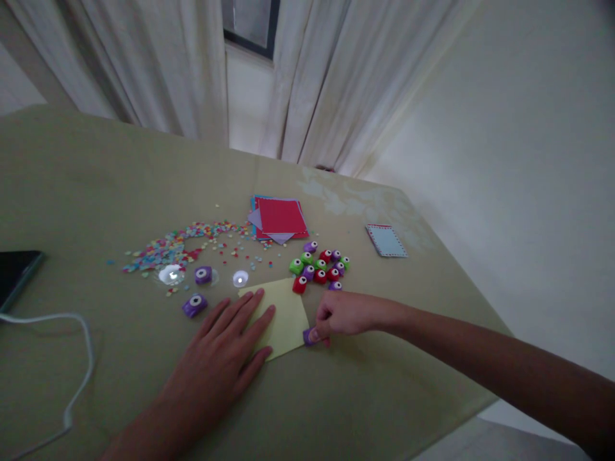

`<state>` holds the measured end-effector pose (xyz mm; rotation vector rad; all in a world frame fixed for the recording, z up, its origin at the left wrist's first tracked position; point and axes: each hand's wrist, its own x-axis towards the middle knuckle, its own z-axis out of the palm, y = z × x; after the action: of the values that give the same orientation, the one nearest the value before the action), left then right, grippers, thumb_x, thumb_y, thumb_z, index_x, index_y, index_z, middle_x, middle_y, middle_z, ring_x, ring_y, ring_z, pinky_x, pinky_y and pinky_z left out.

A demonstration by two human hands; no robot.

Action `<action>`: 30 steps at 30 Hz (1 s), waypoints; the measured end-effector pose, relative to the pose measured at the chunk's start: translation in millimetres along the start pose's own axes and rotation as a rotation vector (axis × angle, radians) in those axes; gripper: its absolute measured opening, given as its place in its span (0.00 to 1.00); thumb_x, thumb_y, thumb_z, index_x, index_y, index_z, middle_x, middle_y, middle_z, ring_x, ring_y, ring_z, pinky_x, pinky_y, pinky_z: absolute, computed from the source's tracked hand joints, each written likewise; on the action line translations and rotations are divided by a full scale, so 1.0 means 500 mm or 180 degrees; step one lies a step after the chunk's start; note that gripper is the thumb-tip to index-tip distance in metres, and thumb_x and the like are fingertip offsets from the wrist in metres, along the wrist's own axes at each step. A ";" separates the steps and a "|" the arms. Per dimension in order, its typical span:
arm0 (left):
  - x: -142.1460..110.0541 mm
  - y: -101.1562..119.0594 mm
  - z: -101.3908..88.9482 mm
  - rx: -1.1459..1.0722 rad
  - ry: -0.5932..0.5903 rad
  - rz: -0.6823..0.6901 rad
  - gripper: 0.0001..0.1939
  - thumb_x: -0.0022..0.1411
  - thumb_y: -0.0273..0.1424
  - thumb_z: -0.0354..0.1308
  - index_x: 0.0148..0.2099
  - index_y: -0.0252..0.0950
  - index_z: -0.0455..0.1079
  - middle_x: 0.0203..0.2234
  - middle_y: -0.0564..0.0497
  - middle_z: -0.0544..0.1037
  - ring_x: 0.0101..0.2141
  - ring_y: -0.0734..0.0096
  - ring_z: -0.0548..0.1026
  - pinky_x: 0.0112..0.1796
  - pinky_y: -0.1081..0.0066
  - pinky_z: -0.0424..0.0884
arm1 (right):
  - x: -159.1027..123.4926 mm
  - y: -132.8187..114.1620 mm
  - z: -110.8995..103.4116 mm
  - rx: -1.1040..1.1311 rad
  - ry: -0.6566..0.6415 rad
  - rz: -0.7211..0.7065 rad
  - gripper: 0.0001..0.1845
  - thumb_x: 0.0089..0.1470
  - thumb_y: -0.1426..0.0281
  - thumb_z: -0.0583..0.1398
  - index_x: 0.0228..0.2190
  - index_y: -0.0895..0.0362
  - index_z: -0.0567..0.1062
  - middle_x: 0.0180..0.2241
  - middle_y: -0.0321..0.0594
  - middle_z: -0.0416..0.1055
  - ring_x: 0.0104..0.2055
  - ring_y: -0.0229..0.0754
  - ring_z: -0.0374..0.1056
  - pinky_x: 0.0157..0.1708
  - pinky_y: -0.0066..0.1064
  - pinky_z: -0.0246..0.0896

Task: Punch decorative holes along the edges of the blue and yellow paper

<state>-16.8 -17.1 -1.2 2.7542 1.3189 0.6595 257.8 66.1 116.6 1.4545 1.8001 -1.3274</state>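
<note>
A pale yellow paper square lies on the olive tablecloth near the front. My left hand rests flat on its left part, fingers stretched out and spread. My right hand is closed in a pinch on a small purple paper punch at the sheet's right corner. Just behind the sheet sits a cluster of several small punches in green, red and purple.
A stack of red, blue and lilac papers lies behind the punches. Coloured paper confetti is strewn to the left, with two purple punches near it. A light blue card lies right; a dark phone and white cable left.
</note>
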 end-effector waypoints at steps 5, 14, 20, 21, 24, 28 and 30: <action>-0.001 -0.003 0.001 0.0054 0.0040 0.0029 0.28 0.80 0.43 0.52 0.76 0.45 0.64 0.75 0.44 0.64 0.71 0.53 0.66 0.68 0.51 0.55 | -0.010 0.050 -0.004 0.0248 0.0206 -0.0362 0.20 0.57 0.54 0.72 0.29 0.59 0.82 0.20 0.27 0.63 0.24 0.34 0.56 0.26 0.29 0.47; -0.002 -0.012 -0.018 -0.0031 -0.0029 0.0006 0.32 0.75 0.42 0.58 0.77 0.46 0.61 0.73 0.45 0.68 0.67 0.49 0.70 0.67 0.47 0.60 | -0.046 0.036 -0.013 -0.0993 0.1483 -0.0075 0.11 0.67 0.63 0.67 0.37 0.58 0.83 0.32 0.39 0.79 0.34 0.43 0.72 0.32 0.30 0.54; 0.005 0.006 -0.015 -0.0242 -0.0147 0.0319 0.31 0.76 0.44 0.58 0.75 0.40 0.65 0.71 0.43 0.72 0.68 0.50 0.70 0.70 0.47 0.60 | -0.012 -0.108 0.041 -0.2095 0.2079 -0.1416 0.13 0.76 0.65 0.57 0.46 0.57 0.80 0.45 0.46 0.82 0.40 0.47 0.77 0.35 0.34 0.64; 0.003 0.009 -0.011 -0.0289 -0.0243 0.0262 0.27 0.75 0.44 0.59 0.71 0.40 0.70 0.66 0.43 0.77 0.65 0.49 0.74 0.68 0.46 0.63 | 0.008 -0.135 0.050 -0.2113 0.2120 -0.1836 0.11 0.76 0.66 0.57 0.47 0.57 0.79 0.46 0.45 0.81 0.42 0.47 0.77 0.36 0.34 0.67; -0.006 0.016 -0.004 -0.0323 -0.0513 -0.0063 0.18 0.73 0.42 0.60 0.58 0.40 0.80 0.51 0.43 0.86 0.53 0.47 0.83 0.59 0.46 0.74 | 0.089 -0.209 0.072 -0.2051 0.2273 -0.2689 0.17 0.73 0.72 0.58 0.60 0.54 0.74 0.58 0.49 0.76 0.52 0.50 0.75 0.42 0.36 0.73; -0.013 0.017 -0.011 -0.0263 -0.0620 -0.0131 0.15 0.73 0.41 0.60 0.54 0.41 0.80 0.46 0.44 0.87 0.45 0.47 0.86 0.48 0.49 0.82 | 0.191 -0.266 0.079 -0.1936 0.2112 -0.2746 0.12 0.73 0.69 0.60 0.54 0.54 0.77 0.53 0.48 0.77 0.53 0.54 0.74 0.42 0.40 0.75; -0.010 0.016 -0.019 -0.0260 -0.0609 -0.0080 0.13 0.74 0.40 0.59 0.54 0.42 0.80 0.45 0.46 0.87 0.44 0.50 0.86 0.47 0.51 0.82 | 0.210 -0.267 0.079 -0.1615 0.1985 -0.2556 0.08 0.72 0.67 0.63 0.50 0.55 0.79 0.51 0.47 0.78 0.51 0.53 0.75 0.44 0.40 0.75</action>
<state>-16.9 -27.5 7.3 2.6538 1.2548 0.4254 92.0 84.2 65.3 0.9224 3.0557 -0.5941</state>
